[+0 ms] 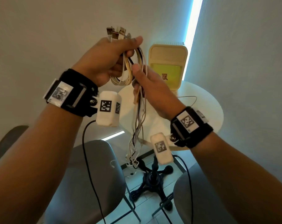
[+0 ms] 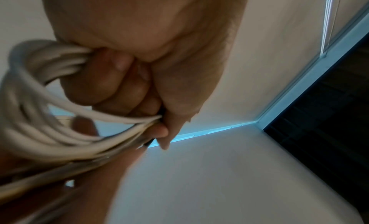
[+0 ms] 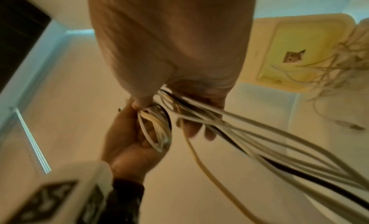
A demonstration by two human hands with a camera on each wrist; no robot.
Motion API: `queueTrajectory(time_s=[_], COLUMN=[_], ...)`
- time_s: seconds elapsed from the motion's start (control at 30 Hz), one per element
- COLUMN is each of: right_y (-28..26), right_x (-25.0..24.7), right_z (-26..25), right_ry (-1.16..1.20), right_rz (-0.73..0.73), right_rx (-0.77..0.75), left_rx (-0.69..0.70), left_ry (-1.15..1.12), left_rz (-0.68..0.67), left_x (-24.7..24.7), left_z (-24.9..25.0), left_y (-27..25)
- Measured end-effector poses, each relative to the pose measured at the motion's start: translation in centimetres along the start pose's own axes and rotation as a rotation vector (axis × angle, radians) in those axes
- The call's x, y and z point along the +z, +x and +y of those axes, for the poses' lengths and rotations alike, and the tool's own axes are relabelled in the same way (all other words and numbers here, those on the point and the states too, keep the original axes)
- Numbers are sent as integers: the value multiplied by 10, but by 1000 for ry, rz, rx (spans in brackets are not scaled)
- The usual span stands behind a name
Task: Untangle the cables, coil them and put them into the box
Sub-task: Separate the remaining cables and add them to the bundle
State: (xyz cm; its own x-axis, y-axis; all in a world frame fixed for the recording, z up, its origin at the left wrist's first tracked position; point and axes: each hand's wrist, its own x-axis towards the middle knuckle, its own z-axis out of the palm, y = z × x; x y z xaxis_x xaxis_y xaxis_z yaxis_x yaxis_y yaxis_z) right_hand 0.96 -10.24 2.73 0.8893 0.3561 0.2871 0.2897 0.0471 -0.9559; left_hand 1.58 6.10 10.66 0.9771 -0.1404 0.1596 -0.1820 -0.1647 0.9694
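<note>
A bundle of white, cream and black cables (image 1: 129, 73) is held up in front of me. My left hand (image 1: 130, 47) grips its coiled loops, and several USB plugs (image 1: 116, 32) stick up above the fist. In the left wrist view the fingers curl tightly round the white loops (image 2: 40, 116). My right hand (image 1: 137, 76), just below and right of the left, pinches the loose strands (image 3: 259, 132) between thumb and fingers. The tails (image 1: 133, 156) hang down past the table edge. The cream box (image 1: 167, 62), lid up and yellow inside, stands on the table behind.
The round white table (image 1: 206, 113) has a black pedestal foot (image 1: 153, 180). One thin loose cable (image 1: 190, 98) lies on it near the box. A grey chair (image 1: 91, 175) stands below left and another (image 1: 193, 199) below right. Walls close in behind.
</note>
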Motion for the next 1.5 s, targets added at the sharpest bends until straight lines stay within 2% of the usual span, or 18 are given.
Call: queueTrajectory(time_s=[0.1,0.2,0.37,0.63,0.73,0.97,1.07,1.2,1.3,1.43,1.5], right_y=[-8,-17,-37,-60,-63,-67,-68,-64,-60,-54,-51], right_x=[5,11,13,7,7,12,4,-6,-11,-13,-13], right_z=[22,32,44,66,71,87,85,83,84,77,74], right_ry=[33,-4,64,115,95,-68,-35,41,100,166,185], right_rz=[-31,-48,-91,-126,-58,-27,-106,-121,-54,44,81], right_rx=[35,40,80,166,225,188,195,211,235,292,301], left_rx=[-4,6,54,103,135,57,63,100,89,3,-45], left_ry=[-93,-151,-223,-312,-329,-335,-302,-282,-267,-125,-69], left_rz=[96,134,211,238,224,211,211,264,271,249,308], left_x=[-2,1,3,3,-2,0,-1,-10,-18,-23,-26], left_z=[0,-3,2,0,5,-9,-9,-11,-26,-57,-69], left_y=[3,5,6,12,15,18,15,17,20,16,15])
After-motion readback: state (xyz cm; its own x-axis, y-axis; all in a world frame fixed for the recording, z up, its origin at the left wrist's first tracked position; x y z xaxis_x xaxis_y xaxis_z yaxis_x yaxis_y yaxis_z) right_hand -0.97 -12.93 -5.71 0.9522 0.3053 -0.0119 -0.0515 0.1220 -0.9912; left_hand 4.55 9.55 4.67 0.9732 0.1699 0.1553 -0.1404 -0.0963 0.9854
